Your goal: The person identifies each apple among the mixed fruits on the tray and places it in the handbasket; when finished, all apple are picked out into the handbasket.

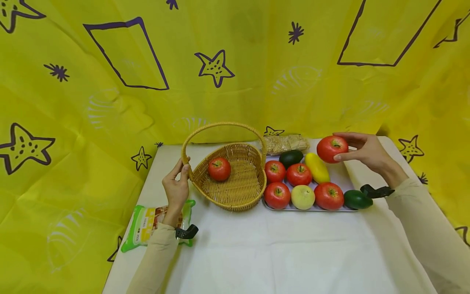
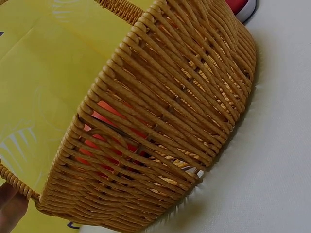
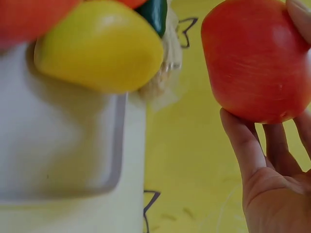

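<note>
My left hand (image 1: 176,185) grips the wicker basket (image 1: 238,204) by the lower left end of its arched handle (image 1: 224,124). Inside the basket, toward its left side, lies one red apple (image 1: 219,169); in the left wrist view it shows red through the weave. My right hand (image 1: 367,153) holds another red apple (image 1: 324,149) between thumb and fingers, raised over the back right part of the tray (image 1: 341,173). In the right wrist view this apple (image 3: 255,60) is lifted beside the yellow mango (image 3: 102,46), with fingers under it and the thumb at its top.
On the tray sit several red apples (image 1: 277,195), a pale round fruit (image 1: 302,197), a yellow mango (image 1: 317,167) and dark green fruits (image 1: 291,159). A clear bag (image 1: 286,144) lies behind it. A green and yellow packet (image 1: 147,222) lies under my left forearm. Yellow cloth (image 1: 235,102) hangs behind.
</note>
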A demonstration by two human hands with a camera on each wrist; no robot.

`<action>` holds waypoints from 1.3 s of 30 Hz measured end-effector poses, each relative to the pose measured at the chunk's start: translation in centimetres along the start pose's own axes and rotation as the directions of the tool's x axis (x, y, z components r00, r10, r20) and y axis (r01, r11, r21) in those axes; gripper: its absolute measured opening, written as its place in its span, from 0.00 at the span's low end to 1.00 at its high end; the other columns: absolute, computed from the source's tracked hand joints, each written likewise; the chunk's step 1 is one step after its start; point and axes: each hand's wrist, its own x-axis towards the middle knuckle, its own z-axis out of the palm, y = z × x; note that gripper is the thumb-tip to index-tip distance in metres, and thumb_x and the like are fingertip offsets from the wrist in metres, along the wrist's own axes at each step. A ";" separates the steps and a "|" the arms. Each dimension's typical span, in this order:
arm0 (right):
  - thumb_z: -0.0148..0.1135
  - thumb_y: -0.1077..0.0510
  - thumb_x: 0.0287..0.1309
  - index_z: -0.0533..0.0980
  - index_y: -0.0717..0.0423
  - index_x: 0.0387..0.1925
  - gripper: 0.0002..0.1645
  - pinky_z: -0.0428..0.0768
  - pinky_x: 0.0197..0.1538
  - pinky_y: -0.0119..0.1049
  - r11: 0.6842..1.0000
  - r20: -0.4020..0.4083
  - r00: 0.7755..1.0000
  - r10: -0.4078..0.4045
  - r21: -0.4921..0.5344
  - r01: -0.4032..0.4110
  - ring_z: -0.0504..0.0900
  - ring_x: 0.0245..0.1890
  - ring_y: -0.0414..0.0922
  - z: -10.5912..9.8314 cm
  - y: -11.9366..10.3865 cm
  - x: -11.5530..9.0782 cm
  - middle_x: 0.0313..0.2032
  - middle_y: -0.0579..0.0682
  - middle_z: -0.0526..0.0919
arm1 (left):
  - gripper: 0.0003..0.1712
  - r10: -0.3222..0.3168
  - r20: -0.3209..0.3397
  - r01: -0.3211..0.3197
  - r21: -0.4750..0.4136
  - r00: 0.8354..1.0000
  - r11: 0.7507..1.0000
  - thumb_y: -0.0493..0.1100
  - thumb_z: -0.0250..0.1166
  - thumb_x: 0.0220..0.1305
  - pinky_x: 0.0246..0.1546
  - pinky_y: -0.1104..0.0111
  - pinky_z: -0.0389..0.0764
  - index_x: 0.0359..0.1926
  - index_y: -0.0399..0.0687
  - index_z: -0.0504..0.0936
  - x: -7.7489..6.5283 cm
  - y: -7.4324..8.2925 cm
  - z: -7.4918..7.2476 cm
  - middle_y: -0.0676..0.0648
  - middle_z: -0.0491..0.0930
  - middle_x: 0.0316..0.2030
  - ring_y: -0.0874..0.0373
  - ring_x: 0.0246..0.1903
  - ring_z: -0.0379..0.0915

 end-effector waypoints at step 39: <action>0.73 0.83 0.46 0.74 0.73 0.68 0.44 0.88 0.53 0.33 0.881 0.199 0.896 -0.398 0.355 0.312 0.87 0.58 0.38 8.0 -6.2 -3.1 0.61 0.40 0.87 | 0.18 -0.004 -0.019 0.004 0.009 1.000 1.000 0.29 0.63 0.75 0.37 0.83 0.78 0.62 0.27 0.82 0.0 0.0 0.0 0.25 0.86 0.51 0.68 0.42 0.82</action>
